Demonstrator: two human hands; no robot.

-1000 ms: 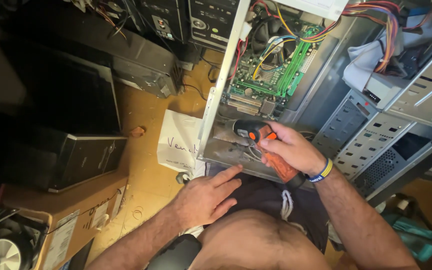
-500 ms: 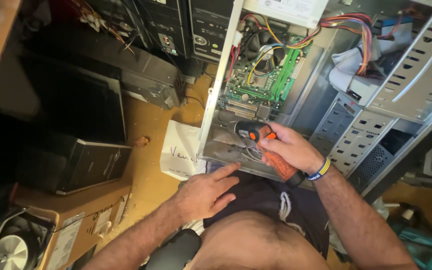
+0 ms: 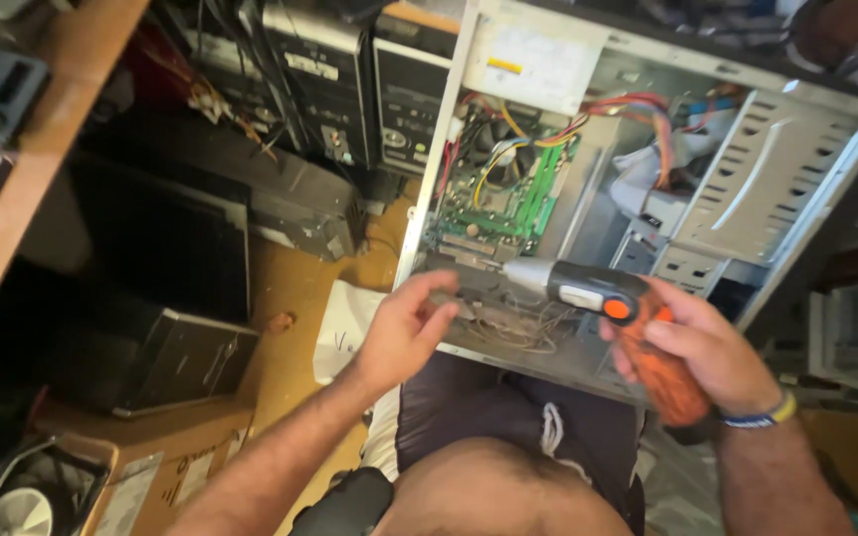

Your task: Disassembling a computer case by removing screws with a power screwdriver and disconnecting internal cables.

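Note:
An open grey computer case [image 3: 747, 189] lies on its side in front of me, with a green motherboard [image 3: 518, 203] and coloured cables inside. My right hand [image 3: 692, 347] grips an orange and black electric screwdriver [image 3: 613, 308], whose silver tip points left over the case's lower edge. My left hand [image 3: 404, 333] is raised at the case's front left corner, fingers bent near the screwdriver's tip and holding nothing that I can see. Loose thin wires lie in the case just below the tool.
Black computer towers [image 3: 350, 79] stand behind the case. A dark flat unit [image 3: 290, 213] and a black box [image 3: 181, 362] lie on the wooden floor at left. A white paper [image 3: 345, 333] lies near my left hand. A cardboard box with a fan [image 3: 22, 506] sits lower left.
My left hand has risen from my lap to the case's corner. My right hand has lifted and turned the screwdriver so its tip points left. The camera has moved closer.

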